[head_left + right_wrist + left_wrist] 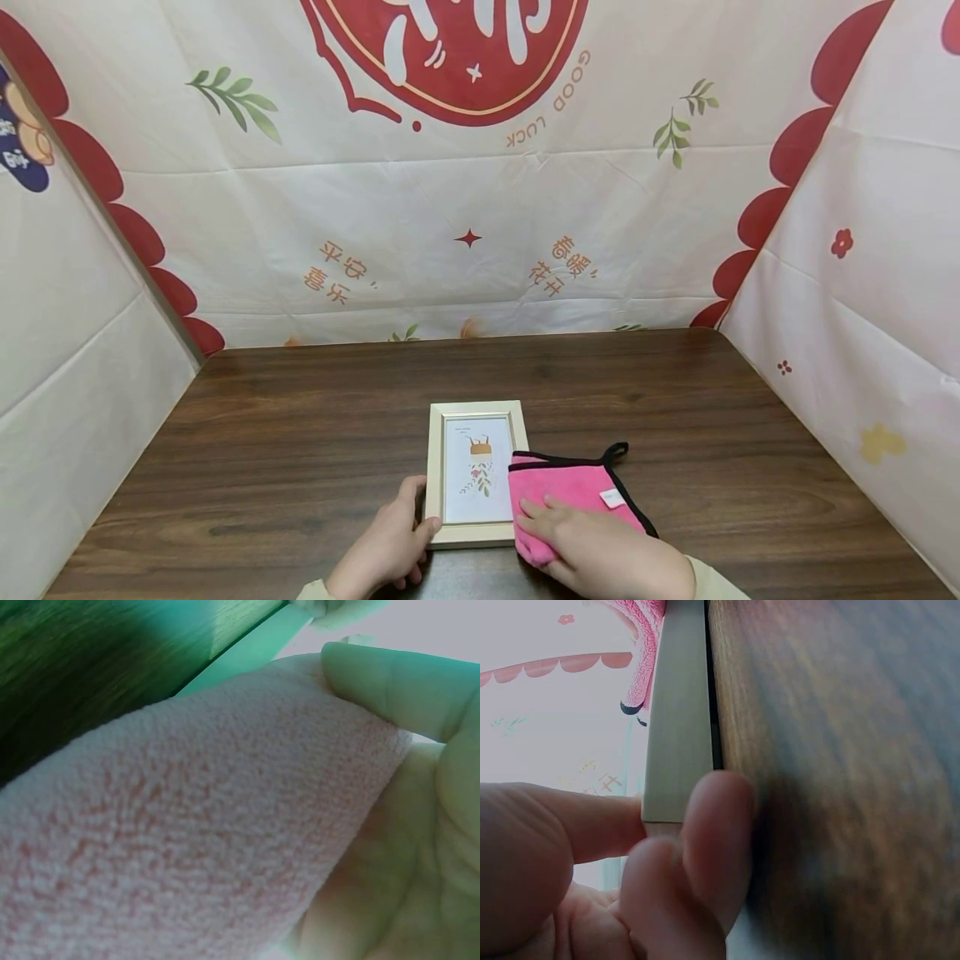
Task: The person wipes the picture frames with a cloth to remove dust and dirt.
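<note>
A cream picture frame (437,458) lies face up on the dark wooden table, showing a print of an orange basket and leaves. My left hand (390,535) grips its near left corner. In the left wrist view, thumb and fingers close round the end of the frame's side (679,712). A folded pink cloth (562,483) with black trim, a hanging loop and a white tag overlaps the frame's right side. My right hand (600,546) holds this cloth, fingers spread on top of it. Its fuzzy underside fills the right wrist view, with the thumb (397,686) against it.
The brown wooden table (262,450) stretches out on both sides of the frame and behind it. White printed curtains (450,200) with red scallops enclose the table at the back, left and right.
</note>
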`<state>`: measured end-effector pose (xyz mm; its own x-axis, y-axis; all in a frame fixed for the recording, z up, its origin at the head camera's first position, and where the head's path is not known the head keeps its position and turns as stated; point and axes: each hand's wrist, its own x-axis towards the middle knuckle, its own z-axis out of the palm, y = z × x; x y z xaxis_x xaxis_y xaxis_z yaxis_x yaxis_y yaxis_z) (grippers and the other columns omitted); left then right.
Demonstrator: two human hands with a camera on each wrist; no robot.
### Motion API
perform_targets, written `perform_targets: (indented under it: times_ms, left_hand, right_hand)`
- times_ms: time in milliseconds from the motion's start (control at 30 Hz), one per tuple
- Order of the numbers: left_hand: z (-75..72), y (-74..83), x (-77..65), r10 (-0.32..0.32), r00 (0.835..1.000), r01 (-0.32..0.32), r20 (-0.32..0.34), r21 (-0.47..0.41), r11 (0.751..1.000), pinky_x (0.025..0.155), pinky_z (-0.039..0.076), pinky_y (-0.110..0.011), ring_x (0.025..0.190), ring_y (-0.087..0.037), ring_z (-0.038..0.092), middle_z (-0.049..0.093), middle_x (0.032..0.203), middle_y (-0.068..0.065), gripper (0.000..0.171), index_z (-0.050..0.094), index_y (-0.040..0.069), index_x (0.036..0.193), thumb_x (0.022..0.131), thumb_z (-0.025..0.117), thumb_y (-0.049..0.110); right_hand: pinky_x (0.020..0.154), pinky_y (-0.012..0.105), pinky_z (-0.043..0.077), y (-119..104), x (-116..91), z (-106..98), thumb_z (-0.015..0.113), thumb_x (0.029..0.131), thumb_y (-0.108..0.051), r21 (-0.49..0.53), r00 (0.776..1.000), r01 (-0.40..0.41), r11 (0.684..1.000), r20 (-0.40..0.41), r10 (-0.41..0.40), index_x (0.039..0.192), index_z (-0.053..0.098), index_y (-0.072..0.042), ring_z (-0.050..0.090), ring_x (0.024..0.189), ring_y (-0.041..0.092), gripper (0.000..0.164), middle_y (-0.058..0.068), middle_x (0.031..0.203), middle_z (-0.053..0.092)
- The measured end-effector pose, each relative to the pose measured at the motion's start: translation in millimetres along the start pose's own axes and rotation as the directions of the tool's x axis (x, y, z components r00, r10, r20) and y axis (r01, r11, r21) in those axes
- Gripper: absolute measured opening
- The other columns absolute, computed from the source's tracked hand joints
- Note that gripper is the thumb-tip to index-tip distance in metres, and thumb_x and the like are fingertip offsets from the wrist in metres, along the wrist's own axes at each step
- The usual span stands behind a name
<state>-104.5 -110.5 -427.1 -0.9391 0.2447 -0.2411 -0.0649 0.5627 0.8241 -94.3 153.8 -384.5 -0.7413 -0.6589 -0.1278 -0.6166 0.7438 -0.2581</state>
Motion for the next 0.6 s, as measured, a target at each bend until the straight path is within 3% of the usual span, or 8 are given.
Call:
perform_targets:
  times_ms: [367,600]
  left_hand:
    - [-0.2,-0.1,-0.2,-0.001,1.0,0.001,-0.009,0.011,1.0,0.032,0.042,-0.029,0.036,-0.014,0.051,0.052,0.055,-0.009,0.052,0.03,0.004,0.138,0.094,0.056,0.014]
    - [0.1,-1.1,0.1,0.004,1.0,-0.004,-0.002,0.003,1.0,0.032,0.042,-0.029,0.037,-0.015,0.051,0.053,0.055,-0.009,0.053,0.029,0.004,0.139,0.094,0.057,0.016]
  right_hand:
    - [0.097,0.045,0.047,-4.0,-1.9,-1.5,0.045,0.097,-0.049,0.018,1.0,-0.02,1.0,0.004,0.02,0.137,0.051,-0.018,0.051,0.127,0.028,0.051,0.004,0.137,0.054]
    - [0.099,0.045,0.046,-4.4,-3.0,-0.4,0.051,0.095,-0.045,0.032,0.998,-0.04,0.999,0.045,0.038,0.138,0.049,-0.02,0.049,0.128,0.028,0.05,0.004,0.138,0.054]
